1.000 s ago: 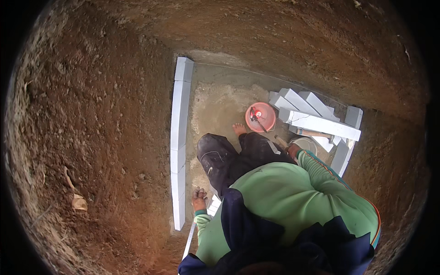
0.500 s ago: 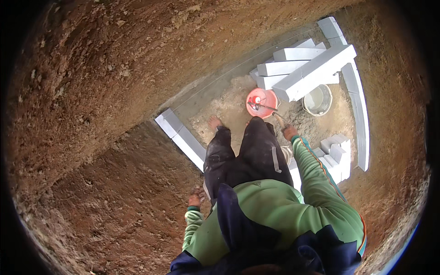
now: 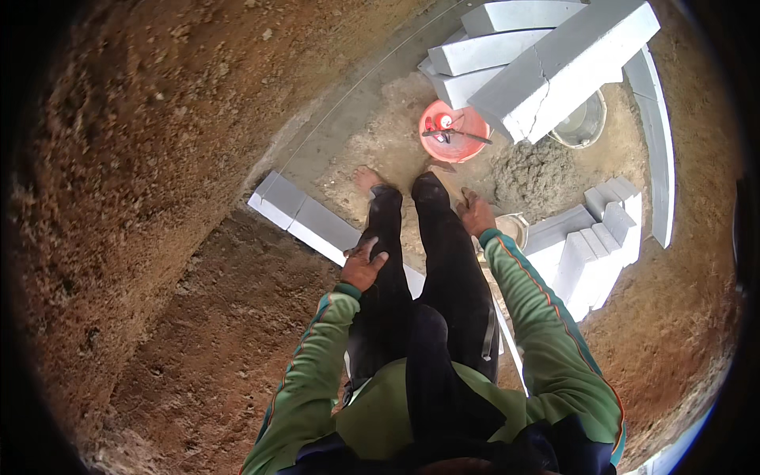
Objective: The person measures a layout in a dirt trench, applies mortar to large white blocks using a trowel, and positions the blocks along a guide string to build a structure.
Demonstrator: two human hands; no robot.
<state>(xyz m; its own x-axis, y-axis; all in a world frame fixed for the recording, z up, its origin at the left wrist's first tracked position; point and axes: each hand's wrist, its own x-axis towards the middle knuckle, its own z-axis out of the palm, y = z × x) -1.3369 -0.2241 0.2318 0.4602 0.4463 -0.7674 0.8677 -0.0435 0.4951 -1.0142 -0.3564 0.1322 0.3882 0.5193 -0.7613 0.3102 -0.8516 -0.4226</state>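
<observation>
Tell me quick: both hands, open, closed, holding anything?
Left hand: open, apparently empty, over the left trouser leg.
Right hand: fingers curled, apparently holding a trowel by its handle; grip partly hidden.

Right hand [image 3: 476, 214]: finger undersides turned away; grip cannot be told.
Left hand [image 3: 362, 267]: palm hidden; contact with left leg [image 3: 381, 309] uncertain.
Dark blade [image 3: 443, 166]: small; handle cannot be traced.
Right foot [image 3: 431, 169]: mostly hidden by the knee.
Red bucket [image 3: 475, 127]: tools inside too small to identify.
Grey bucket [image 3: 594, 127]: partly covered by cracked block [image 3: 546, 83].
Cracked block: upper end cut by top edge.
Small pail [image 3: 518, 228]: partly behind right hand and sleeve; contents unclear.
Block row [image 3: 305, 215]: partly hidden behind the legs.
String [image 3: 388, 56]: thin; leaves at top edge.
</observation>
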